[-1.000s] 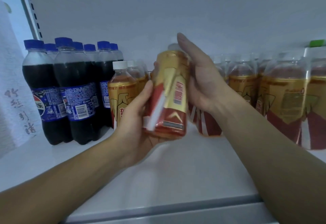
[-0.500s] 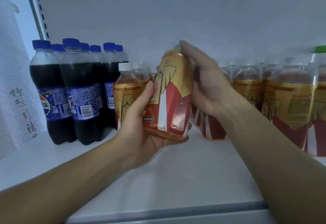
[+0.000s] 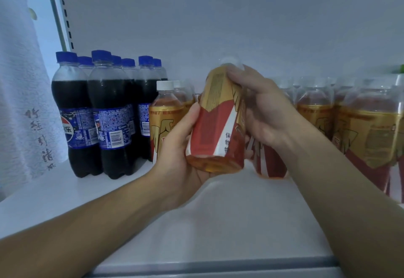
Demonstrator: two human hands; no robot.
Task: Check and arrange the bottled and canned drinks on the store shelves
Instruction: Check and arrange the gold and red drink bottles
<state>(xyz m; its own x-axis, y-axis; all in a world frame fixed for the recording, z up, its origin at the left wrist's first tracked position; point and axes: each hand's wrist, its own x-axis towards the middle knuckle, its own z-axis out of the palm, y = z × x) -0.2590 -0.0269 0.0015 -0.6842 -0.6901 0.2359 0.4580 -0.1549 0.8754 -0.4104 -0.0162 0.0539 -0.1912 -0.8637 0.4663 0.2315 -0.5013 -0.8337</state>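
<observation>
**A:** Where's the tea bottle (image 3: 215, 124) rn?

**B:** Up off the shelf (image 3: 218, 223), tilted, btwn both hands. Base faces the cam, white cap (image 3: 229, 61) points away twd the back wall.

**A:** Grip?

**B:** Both clamped on it. The left hand (image 3: 175, 161) cups the bottom & lower left side, thumb laid along the red part of the label. The right hand (image 3: 264, 113) wraps the upper right side, fingers curled over the shoulder near the cap.

**A:** What's around the grip?

**B:** Just left of the left hand there's a second tea bottle (image 3: 165, 113), upright, white cap, w/ more behind it. Further left is a cluster of cola bottles (image 3: 109, 116), blue caps & labels, all upright.

**A:** Other side?

**B:** Right of & behind the right hand is a row of gold-red bottles (image 3: 360, 129), upright, packed close. Far right there's a green cap (image 3: 400, 69), its bottle mostly cut off.

**A:** Below?

**B:** The white shelf board. Far left hangs a white cloth (image 3: 21, 102) w/ dark handwriting, can't read it.
</observation>
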